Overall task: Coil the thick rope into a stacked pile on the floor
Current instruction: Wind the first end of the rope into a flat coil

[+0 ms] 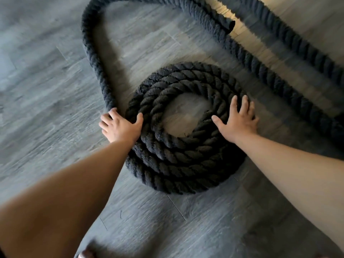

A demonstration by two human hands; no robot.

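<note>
A thick black twisted rope lies partly wound into a round coil of several turns on the grey plank floor, with bare floor showing in its centre. My left hand grips the rope at the coil's left edge, where the loose length runs away from me and arcs to the right at the top. My right hand lies flat with spread fingers on the coil's right side. A second stretch of rope runs diagonally down the right side.
A capped rope end lies at the top near a sunlit patch of floor. My toes show at the bottom edge, left of centre. Grey floor surrounds the coil on the left and in front.
</note>
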